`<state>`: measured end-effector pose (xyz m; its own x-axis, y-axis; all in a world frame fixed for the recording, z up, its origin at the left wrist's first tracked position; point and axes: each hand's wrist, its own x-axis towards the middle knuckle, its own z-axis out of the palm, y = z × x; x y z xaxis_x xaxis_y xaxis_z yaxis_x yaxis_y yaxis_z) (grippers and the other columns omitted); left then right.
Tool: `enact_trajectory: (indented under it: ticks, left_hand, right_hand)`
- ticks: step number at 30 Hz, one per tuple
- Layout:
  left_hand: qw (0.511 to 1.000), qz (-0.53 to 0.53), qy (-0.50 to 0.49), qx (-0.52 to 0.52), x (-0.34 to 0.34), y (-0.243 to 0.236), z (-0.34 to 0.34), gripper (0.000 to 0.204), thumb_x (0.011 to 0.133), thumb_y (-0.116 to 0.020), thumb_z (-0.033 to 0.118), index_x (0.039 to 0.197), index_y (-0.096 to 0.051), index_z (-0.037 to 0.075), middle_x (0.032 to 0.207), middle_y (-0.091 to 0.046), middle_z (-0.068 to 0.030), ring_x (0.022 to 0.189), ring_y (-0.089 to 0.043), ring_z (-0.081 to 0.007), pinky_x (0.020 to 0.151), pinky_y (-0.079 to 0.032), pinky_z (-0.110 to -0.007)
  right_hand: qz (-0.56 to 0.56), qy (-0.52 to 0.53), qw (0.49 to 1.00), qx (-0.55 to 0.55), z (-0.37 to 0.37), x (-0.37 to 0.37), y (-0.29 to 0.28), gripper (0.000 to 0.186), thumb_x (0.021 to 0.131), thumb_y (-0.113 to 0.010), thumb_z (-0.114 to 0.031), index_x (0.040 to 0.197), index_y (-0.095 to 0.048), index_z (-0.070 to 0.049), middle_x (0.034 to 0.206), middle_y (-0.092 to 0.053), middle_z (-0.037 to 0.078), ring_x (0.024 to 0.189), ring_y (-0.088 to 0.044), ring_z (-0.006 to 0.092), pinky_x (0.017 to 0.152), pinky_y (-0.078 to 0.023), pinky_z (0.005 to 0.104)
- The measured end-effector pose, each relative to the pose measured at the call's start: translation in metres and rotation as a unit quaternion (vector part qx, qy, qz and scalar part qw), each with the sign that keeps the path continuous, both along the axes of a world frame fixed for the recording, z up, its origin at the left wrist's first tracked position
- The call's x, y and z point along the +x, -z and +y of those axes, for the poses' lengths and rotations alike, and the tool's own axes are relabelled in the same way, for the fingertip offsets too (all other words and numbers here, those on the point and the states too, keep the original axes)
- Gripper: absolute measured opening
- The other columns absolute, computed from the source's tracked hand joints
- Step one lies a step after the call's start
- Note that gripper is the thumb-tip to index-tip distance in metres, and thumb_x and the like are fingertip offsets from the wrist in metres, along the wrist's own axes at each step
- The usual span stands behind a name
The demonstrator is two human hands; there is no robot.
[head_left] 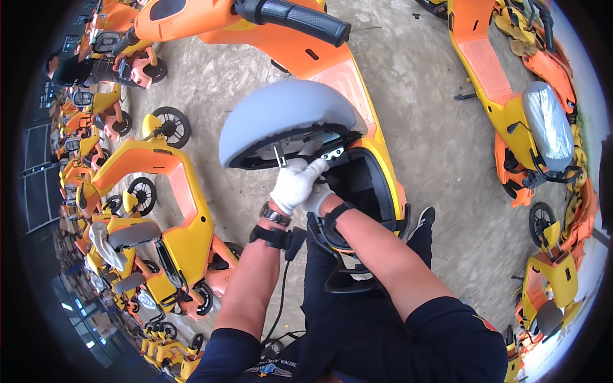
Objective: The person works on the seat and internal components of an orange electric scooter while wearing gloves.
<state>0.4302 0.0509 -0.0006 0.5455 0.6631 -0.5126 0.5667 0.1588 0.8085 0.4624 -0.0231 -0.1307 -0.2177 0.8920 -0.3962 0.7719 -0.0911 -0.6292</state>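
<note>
An orange and yellow scooter (345,70) stands in front of me, its grey seat (281,115) tilted up over the open black compartment (364,185). My left hand (295,184), in a white glove, reaches up to the metal hinge bracket (332,152) under the seat. Its fingers are curled around the bracket area. My right hand (317,199), also gloved, sits just below and behind the left one and is mostly hidden. Whether it holds anything cannot be seen. A watch and a black strap with a cable (281,237) are on my left wrist.
Several more orange and yellow scooters crowd the left side (159,210) and the right side (530,134). Bare concrete floor (434,147) lies between them. The scooter's black handlebar grip (306,20) juts out at the top. Another person (67,70) is at the far upper left.
</note>
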Motion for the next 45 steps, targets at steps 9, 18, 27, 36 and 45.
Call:
enact_trajectory:
  ticks: [9, 18, 27, 36, 45]
  left_hand:
    - [0.973, 0.050, -0.049, 0.219, 0.024, 0.004, 0.000, 0.044, 0.084, -0.067, 0.030, 0.057, -0.059, -0.004, 0.046, -0.050, -0.0091, 0.045, -0.044, -0.0122, 0.043, -0.035, -0.035]
    - [0.967, 0.022, -0.120, 0.225, 0.057, 0.017, -0.020, 0.052, 0.083, -0.064, 0.039, 0.053, -0.052, -0.001, 0.054, -0.051, -0.0222, 0.052, -0.052, -0.0399, 0.050, -0.039, -0.046]
    - [0.910, 0.097, 0.013, 0.404, 0.057, 0.032, -0.035, 0.024, 0.075, -0.060, 0.031, 0.067, -0.065, 0.010, 0.067, -0.064, -0.0159, 0.067, -0.064, -0.0346, 0.060, -0.051, -0.043]
    - [0.930, 0.020, -0.134, 0.341, 0.075, 0.077, -0.052, 0.021, 0.076, -0.061, 0.025, 0.089, -0.065, 0.009, 0.073, -0.066, -0.0155, 0.073, -0.065, -0.0344, 0.064, -0.052, -0.042]
    - [0.970, -0.173, -0.124, 0.119, 0.052, 0.028, -0.055, 0.030, 0.070, -0.075, 0.030, 0.070, -0.064, 0.001, 0.066, -0.064, -0.0143, 0.064, -0.065, -0.0265, 0.057, -0.048, -0.035]
  right_hand:
    - [0.125, 0.124, 0.984, 0.025, 0.013, 0.004, -0.016, 0.028, 0.085, -0.052, -0.025, 0.108, -0.061, -0.011, 0.114, -0.060, 0.017, 0.103, -0.059, 0.0329, 0.087, -0.047, 0.0384]
    - [0.135, 0.282, 0.929, 0.199, -0.067, 0.123, -0.137, 0.027, 0.083, -0.056, -0.012, 0.108, -0.058, -0.004, 0.106, -0.060, 0.018, 0.100, -0.058, 0.0350, 0.085, -0.047, 0.0401]
    - [-0.063, 0.087, 0.964, 0.242, 0.012, 0.129, -0.180, 0.026, 0.083, -0.052, -0.016, 0.106, -0.061, -0.008, 0.105, -0.062, 0.014, 0.093, -0.061, 0.0339, 0.078, -0.050, 0.0439]
    - [-0.154, -0.053, 0.986, -0.040, 0.068, 0.120, -0.165, 0.042, 0.085, -0.048, -0.038, 0.089, -0.067, -0.001, 0.087, -0.064, 0.024, 0.084, -0.061, 0.0397, 0.077, -0.047, 0.0441]
    - [0.095, 0.116, 0.985, -0.083, 0.038, 0.146, -0.178, 0.032, 0.087, -0.046, -0.028, 0.090, -0.063, -0.002, 0.089, -0.062, 0.020, 0.084, -0.059, 0.0379, 0.077, -0.046, 0.0402]
